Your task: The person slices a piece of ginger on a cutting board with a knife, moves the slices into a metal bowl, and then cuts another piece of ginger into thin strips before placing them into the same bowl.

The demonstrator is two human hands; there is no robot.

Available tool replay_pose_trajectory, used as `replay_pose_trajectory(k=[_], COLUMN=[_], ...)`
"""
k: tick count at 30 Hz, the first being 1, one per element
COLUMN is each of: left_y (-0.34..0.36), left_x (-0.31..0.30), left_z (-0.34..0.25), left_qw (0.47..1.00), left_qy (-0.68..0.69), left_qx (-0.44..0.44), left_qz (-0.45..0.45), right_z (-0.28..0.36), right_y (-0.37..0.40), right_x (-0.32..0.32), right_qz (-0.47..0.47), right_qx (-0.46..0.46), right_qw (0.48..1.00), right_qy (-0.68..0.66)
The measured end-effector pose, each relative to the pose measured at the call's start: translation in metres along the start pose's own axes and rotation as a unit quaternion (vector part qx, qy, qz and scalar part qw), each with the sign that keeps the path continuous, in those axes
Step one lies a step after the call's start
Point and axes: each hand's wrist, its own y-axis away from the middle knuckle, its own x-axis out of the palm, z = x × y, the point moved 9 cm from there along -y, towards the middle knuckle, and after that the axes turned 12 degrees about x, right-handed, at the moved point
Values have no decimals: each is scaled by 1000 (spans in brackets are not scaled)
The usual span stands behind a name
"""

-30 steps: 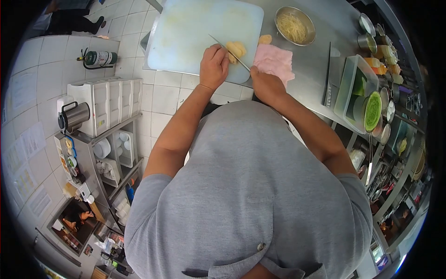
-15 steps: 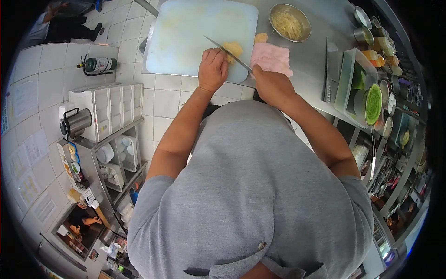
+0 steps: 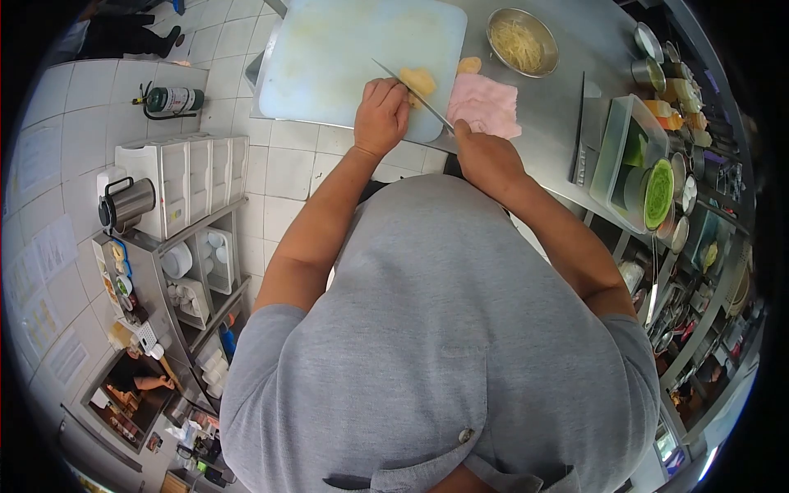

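On the white cutting board (image 3: 345, 57), pale yellow food that looks like ginger (image 3: 419, 80) lies near the right edge. My left hand (image 3: 382, 117) has its fingers curled down onto the left side of this food, against the blade. My right hand (image 3: 488, 156) is closed round the handle of a kitchen knife (image 3: 424, 103). The blade slants up and left across the ginger, close to my left fingertips. Beside the board, a folded pink cloth (image 3: 483, 107) lies near my right hand, with another ginger piece (image 3: 469, 65) just above it.
A metal bowl (image 3: 552, 64) of pale yellow shreds stands right of the board. Farther right are a long dark-edged tool (image 3: 581, 131), a clear plastic tub (image 3: 606, 160) and a green-filled strainer (image 3: 659, 194). Shelving (image 3: 177, 238) stands at left; a person's legs (image 3: 115, 41) show upper left.
The view has shifted slightly, so the board and bowl appear a little farther right. Both hands keep their places by the ginger, and the knife still lies across it.
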Motion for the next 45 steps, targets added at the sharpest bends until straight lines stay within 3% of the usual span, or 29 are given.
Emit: replay_pose_trajectory(k=[5, 7, 21, 36, 45], left_y=[-1, -1, 4, 4, 4], left_x=[-1, -2, 2, 0, 0], left_z=[-4, -2, 2, 1, 0], left_qw=[1000, 1000, 1000, 1000, 1000], left_qy=[3, 3, -1, 4, -1], left_qx=[6, -2, -7, 1, -9], left_qz=[-7, -7, -1, -8, -5], right_z=[4, 4, 0, -1, 7], right_y=[-38, -46, 20, -32, -25], right_x=[22, 26, -17, 27, -1], right_qz=[-42, -5, 16, -25, 4], right_qx=[-8, 0, 13, -15, -8], right_qw=[999, 1000, 1000, 1000, 1000], right_qy=[-16, 10, 22, -6, 19])
